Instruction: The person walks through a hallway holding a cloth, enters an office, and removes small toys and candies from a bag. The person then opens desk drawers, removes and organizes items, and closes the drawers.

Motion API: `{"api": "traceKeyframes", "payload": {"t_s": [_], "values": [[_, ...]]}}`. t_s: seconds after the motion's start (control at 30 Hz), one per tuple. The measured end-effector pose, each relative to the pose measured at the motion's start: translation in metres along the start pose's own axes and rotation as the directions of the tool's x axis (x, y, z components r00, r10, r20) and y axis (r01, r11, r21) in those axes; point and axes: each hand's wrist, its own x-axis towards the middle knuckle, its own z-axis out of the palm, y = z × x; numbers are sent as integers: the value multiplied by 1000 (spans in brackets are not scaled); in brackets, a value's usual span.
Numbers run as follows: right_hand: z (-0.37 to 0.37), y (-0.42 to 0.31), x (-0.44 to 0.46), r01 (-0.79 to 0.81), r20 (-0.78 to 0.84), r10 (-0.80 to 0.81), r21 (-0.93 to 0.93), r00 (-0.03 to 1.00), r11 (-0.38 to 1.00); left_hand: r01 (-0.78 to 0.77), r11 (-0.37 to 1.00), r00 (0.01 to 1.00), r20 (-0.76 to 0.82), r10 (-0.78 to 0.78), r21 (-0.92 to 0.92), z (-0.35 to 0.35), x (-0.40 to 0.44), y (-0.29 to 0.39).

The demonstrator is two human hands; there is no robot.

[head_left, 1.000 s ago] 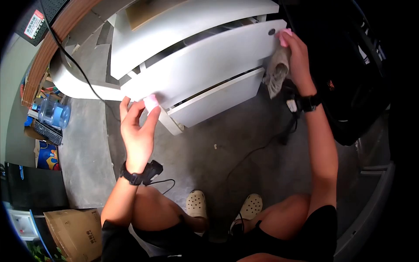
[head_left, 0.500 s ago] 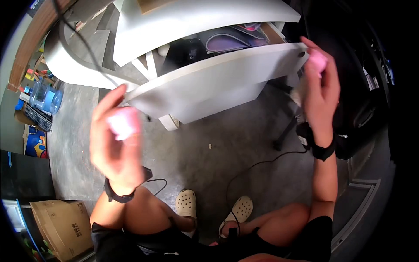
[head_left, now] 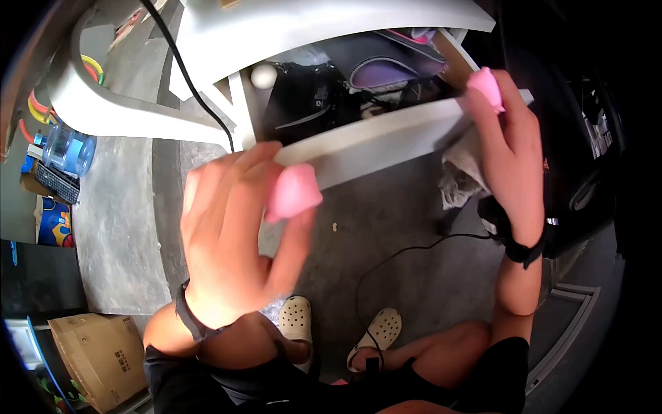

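Observation:
My left hand (head_left: 231, 234) is at the left end of the open drawer's white front (head_left: 372, 148). A soft pink piece (head_left: 295, 192) sits between its thumb and index finger, and the other fingers reach the front's top edge. At the right end is my right hand (head_left: 510, 152), with another pink piece (head_left: 486, 90) between thumb and forefinger. Inside the drawer lie a white ball (head_left: 263, 76), a black package (head_left: 303, 96) and a purple-grey zipped pouch (head_left: 396, 72). How the hands grip the front is partly hidden.
Above the drawer is the white desk top (head_left: 331, 24). A black cable (head_left: 186, 69) hangs at left. A grey cloth (head_left: 462, 176) hangs near my right hand. A water bottle (head_left: 69, 150) and cardboard box (head_left: 100, 359) stand left. My feet in cream clogs (head_left: 296, 317) are below.
The drawer has come open toward me, showing its contents. My left hand has moved off the front, then back right to its edge. My right hand has moved right and slightly down.

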Motion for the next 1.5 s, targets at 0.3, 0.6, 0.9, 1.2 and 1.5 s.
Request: {"api": "traceKeyframes", "payload": {"t_s": [0.3,0.6,0.9,1.2,1.5], "values": [[-20,-9,-28,-134,44,135,-14,990,991,-39,983,993,-114,18,-181,-1,-6,8],[-39,-22,-31,-185,184,176,38,967,982,-9,939,1000,24,18,-345,-27,-1,5],[-37,-18,-31,-72,347,81,-39,934,997,13,971,993,116,15,-239,-20,-5,6],[-28,-31,-32,-100,257,115,-70,960,993,144,956,987,108,-120,-256,10,13,48],[-4,-21,-46,124,44,-139,250,989,960,68,970,996,-33,-78,-234,27,1,52]]}}
